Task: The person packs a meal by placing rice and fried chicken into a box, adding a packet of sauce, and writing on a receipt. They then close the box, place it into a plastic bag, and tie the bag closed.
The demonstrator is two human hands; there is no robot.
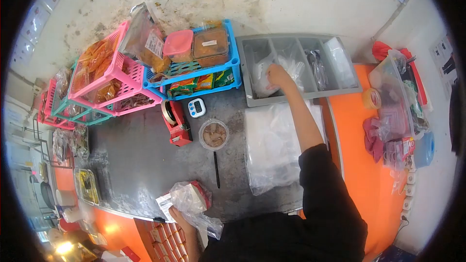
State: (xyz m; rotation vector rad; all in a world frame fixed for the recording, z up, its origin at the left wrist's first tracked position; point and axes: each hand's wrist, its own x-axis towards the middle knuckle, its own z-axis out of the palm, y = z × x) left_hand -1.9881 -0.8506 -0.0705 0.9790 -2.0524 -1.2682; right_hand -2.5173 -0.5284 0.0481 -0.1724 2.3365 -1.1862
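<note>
My right hand (277,76) reaches into the left part of a grey divided tray (297,98), with its fingers curled closed among white plastic packets (262,80). What the fingertips pinch is hidden. White plastic spoons (294,70) lie beside the hand, and dark cutlery (317,69) fills the compartment further right. Near the table's front edge, my left hand (180,220) grips a clear plastic bag (187,199) with a red and white box (199,195) inside. A white paper slip (165,205) sits against the bag by my left fingers.
Clear plastic bags (273,145) are stacked below the tray. A red tape dispenser (178,127), a white timer (196,108), a round tub (214,134) and a black pen (216,170) lie mid-table. Blue (237,63) and pink (92,101) racks line the back; a clear bin (388,92) stands right.
</note>
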